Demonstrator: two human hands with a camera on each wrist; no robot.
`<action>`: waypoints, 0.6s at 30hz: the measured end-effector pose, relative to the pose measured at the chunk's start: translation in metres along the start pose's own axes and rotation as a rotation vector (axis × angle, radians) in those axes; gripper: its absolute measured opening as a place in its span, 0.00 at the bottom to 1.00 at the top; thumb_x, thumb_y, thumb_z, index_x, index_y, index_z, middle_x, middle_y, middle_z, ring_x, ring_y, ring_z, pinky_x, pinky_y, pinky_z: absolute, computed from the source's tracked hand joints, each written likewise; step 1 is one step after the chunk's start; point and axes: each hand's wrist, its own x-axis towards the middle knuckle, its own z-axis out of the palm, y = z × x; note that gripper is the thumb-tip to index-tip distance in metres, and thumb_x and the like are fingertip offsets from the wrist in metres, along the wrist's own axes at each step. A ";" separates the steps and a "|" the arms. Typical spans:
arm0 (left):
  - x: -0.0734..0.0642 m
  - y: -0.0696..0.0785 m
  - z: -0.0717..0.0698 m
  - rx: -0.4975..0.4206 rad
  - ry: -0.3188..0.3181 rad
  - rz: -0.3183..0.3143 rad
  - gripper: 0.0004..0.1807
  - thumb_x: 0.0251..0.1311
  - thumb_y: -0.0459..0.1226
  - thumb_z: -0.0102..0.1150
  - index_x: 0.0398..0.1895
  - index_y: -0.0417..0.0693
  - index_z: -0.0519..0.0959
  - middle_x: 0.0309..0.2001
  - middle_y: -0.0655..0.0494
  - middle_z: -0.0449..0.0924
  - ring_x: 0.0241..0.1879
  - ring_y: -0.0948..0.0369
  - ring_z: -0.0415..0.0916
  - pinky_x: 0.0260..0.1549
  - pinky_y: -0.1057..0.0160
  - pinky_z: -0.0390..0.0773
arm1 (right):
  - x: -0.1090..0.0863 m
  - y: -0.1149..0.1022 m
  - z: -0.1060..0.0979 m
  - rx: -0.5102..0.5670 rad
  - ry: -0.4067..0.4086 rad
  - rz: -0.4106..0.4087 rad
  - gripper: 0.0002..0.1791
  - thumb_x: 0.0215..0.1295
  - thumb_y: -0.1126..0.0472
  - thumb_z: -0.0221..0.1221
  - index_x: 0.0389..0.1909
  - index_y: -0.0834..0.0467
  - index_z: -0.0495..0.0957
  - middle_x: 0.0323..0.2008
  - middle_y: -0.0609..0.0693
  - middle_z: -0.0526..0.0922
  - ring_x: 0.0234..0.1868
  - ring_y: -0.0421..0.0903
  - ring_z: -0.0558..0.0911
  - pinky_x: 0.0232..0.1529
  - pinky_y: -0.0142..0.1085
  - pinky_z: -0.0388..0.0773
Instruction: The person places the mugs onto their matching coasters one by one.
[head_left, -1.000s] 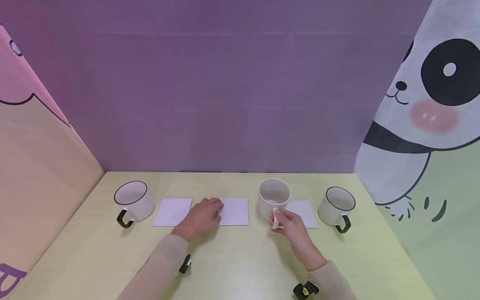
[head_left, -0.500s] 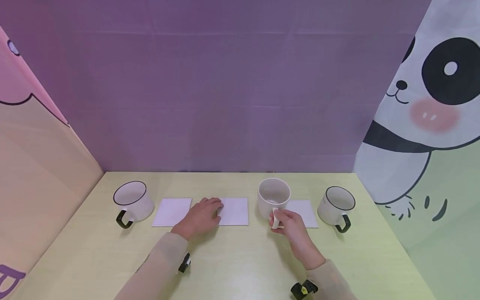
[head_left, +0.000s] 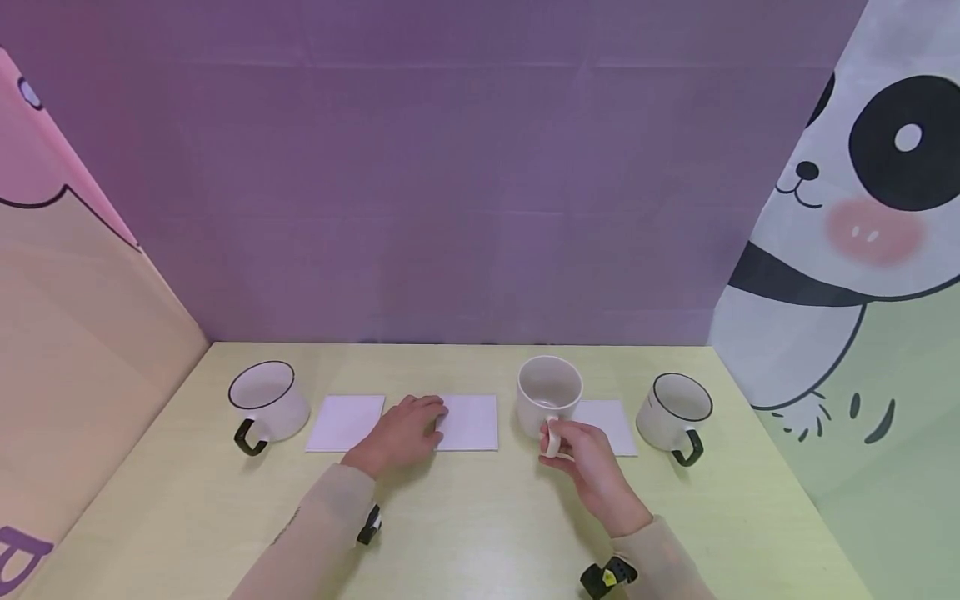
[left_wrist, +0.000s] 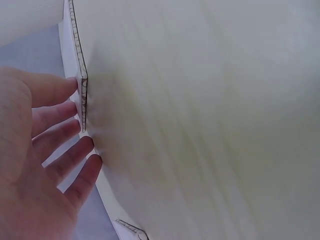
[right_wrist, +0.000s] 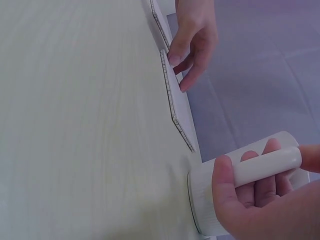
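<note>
Mug sits between middle card and right card, handle gripped by right hand; left hand, fingers loosely spread, touches middle card, which a sideways nudge could skew.

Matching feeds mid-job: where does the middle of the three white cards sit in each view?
Head: just below centre, its left edge partly covered; middle card.
Left wrist: upper left, seen nearly edge-on; middle card.
Right wrist: slightly right of centre, running diagonally; middle card.
Shared landmark: the left hand, at one end of this card in every view.
</note>
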 end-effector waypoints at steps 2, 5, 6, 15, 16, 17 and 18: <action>0.000 -0.001 0.001 -0.003 0.001 0.001 0.22 0.67 0.38 0.61 0.62 0.42 0.78 0.67 0.46 0.73 0.64 0.45 0.69 0.63 0.44 0.70 | 0.000 0.001 0.000 -0.001 -0.003 -0.001 0.13 0.73 0.64 0.53 0.42 0.73 0.77 0.29 0.52 0.79 0.35 0.47 0.78 0.48 0.47 0.82; 0.000 -0.001 0.002 -0.002 -0.001 0.001 0.22 0.68 0.39 0.61 0.63 0.42 0.77 0.67 0.46 0.73 0.65 0.45 0.68 0.64 0.44 0.69 | 0.000 0.001 0.000 -0.008 -0.001 -0.007 0.14 0.73 0.64 0.53 0.42 0.74 0.77 0.29 0.52 0.79 0.35 0.47 0.78 0.47 0.46 0.82; 0.000 -0.001 0.002 -0.002 -0.002 0.001 0.22 0.68 0.39 0.61 0.63 0.42 0.77 0.68 0.45 0.72 0.65 0.45 0.68 0.64 0.44 0.69 | 0.000 0.001 0.000 -0.010 0.002 -0.010 0.14 0.73 0.64 0.53 0.41 0.74 0.77 0.29 0.52 0.79 0.35 0.47 0.78 0.47 0.46 0.82; 0.000 -0.001 0.002 0.004 -0.007 -0.024 0.23 0.68 0.39 0.61 0.64 0.43 0.77 0.68 0.47 0.72 0.66 0.46 0.67 0.66 0.45 0.67 | -0.001 0.002 0.006 0.017 0.046 -0.025 0.15 0.72 0.66 0.54 0.45 0.77 0.77 0.27 0.52 0.79 0.35 0.45 0.78 0.48 0.46 0.82; 0.000 -0.001 0.003 0.003 -0.006 -0.024 0.23 0.68 0.39 0.61 0.64 0.43 0.77 0.68 0.46 0.72 0.66 0.46 0.67 0.66 0.45 0.67 | -0.002 0.002 0.006 0.017 0.052 -0.026 0.15 0.72 0.65 0.54 0.45 0.77 0.77 0.26 0.51 0.79 0.35 0.45 0.79 0.48 0.46 0.82; 0.000 -0.001 0.003 0.002 -0.004 -0.021 0.22 0.68 0.39 0.61 0.64 0.43 0.77 0.68 0.46 0.72 0.66 0.46 0.68 0.66 0.45 0.68 | -0.002 0.002 0.007 0.018 0.058 -0.028 0.15 0.72 0.65 0.55 0.45 0.77 0.77 0.26 0.51 0.79 0.34 0.44 0.79 0.47 0.45 0.82; 0.000 -0.001 0.003 0.001 -0.005 -0.019 0.22 0.68 0.39 0.61 0.64 0.43 0.77 0.68 0.46 0.72 0.65 0.46 0.68 0.66 0.45 0.68 | -0.003 0.003 0.007 0.017 0.065 -0.030 0.15 0.73 0.65 0.55 0.45 0.77 0.77 0.26 0.51 0.79 0.34 0.44 0.79 0.47 0.45 0.82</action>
